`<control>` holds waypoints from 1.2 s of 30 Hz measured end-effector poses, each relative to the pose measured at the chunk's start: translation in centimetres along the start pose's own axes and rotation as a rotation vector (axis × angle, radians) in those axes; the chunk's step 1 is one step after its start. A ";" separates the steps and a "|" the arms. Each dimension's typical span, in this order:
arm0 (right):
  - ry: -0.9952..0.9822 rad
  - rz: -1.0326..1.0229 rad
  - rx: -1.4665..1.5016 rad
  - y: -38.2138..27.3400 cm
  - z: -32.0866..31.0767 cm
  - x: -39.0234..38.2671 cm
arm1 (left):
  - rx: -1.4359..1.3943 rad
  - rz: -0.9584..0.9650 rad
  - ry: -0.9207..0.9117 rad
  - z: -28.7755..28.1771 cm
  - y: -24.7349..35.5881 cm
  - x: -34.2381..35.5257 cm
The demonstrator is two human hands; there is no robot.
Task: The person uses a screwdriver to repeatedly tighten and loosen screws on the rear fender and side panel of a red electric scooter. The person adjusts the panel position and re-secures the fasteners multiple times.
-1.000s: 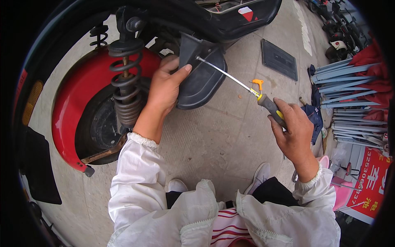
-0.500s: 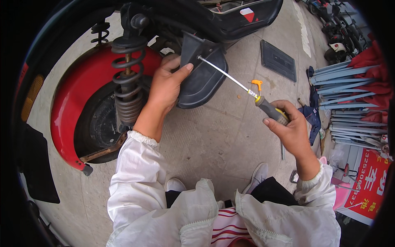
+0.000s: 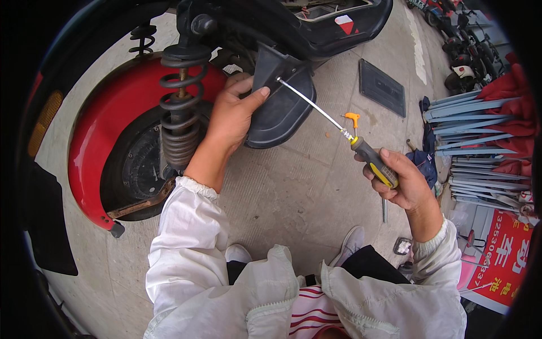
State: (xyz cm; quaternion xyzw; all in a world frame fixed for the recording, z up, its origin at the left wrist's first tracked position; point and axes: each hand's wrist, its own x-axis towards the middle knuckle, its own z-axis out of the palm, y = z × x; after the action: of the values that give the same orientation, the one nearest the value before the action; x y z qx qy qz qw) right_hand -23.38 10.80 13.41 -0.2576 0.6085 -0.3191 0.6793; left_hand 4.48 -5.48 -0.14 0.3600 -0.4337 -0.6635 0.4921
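My right hand (image 3: 407, 179) is wrapped round the grey and yellow handle of a screwdriver (image 3: 375, 161). Its long metal shaft slants up to the left, and the tip meets a screw spot on a black plastic cover (image 3: 282, 113). My left hand (image 3: 230, 113) grips that cover's left edge, thumb on the front face, the other fingers partly hidden behind it. The cover hangs under the black body of a scooter (image 3: 316, 28). Beside my left forearm stand a coil-spring shock absorber (image 3: 182, 107) and a wheel under a red fender (image 3: 93, 152).
A flat black panel (image 3: 382, 87) lies on the paved ground. Nearer is an orange-handled hex key (image 3: 352, 117). Folded frames with red cloth (image 3: 480, 121) and a red sign (image 3: 502, 254) line the right side. Parked scooters (image 3: 466, 48) stand at the far right.
My right hand has turned round the screwdriver handle, its thumb now on top rather than below. The screwdriver tip stays at the cover, and my left hand keeps its hold.
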 end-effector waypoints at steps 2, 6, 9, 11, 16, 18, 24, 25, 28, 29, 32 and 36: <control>-0.133 0.103 0.082 -0.6 -0.4 0.2 | -0.006 -0.003 0.001 0.0 0.1 0.0; 0.523 -0.885 -1.613 0.4 1.7 0.0 | 0.008 0.003 0.001 0.1 0.1 0.0; 0.454 -0.815 -1.211 1.4 1.0 0.4 | 0.009 0.009 -0.002 0.2 0.0 0.1; 0.284 -0.246 -0.519 -0.2 1.9 -0.4 | 0.026 0.014 0.003 0.1 -0.2 0.1; 0.098 -0.145 -0.465 -0.4 -0.1 0.4 | 0.012 0.019 -0.001 0.0 -0.3 0.1; 0.538 -0.794 -1.388 0.9 1.9 0.3 | 0.012 0.018 -0.005 0.1 -0.3 0.2; 0.358 -0.378 -0.659 0.4 1.6 0.0 | 0.027 0.032 -0.007 -0.2 -0.4 0.1; 0.322 -0.240 -0.556 -0.3 1.5 0.0 | 0.036 0.039 -0.004 -0.5 -0.5 0.1; 0.263 -0.223 -0.520 0.0 1.2 -0.4 | 0.057 0.045 -0.011 -0.1 -0.4 0.2; 0.222 -0.235 -0.435 0.5 1.1 -0.6 | 0.071 0.043 -0.011 -0.1 -0.3 0.1; 0.168 -0.275 -0.254 2.4 0.3 -0.9 | 0.122 0.066 0.003 -0.2 -0.5 0.2; 0.184 -0.286 -0.162 4.3 0.1 -1.1 | 0.048 -0.031 -0.018 0.0 0.0 -0.3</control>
State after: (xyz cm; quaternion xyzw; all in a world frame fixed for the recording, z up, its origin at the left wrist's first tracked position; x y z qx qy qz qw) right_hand -22.85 14.44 10.97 -0.3651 0.6490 -0.3842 0.5457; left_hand 4.52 -5.20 -0.13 0.3724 -0.4483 -0.6637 0.4689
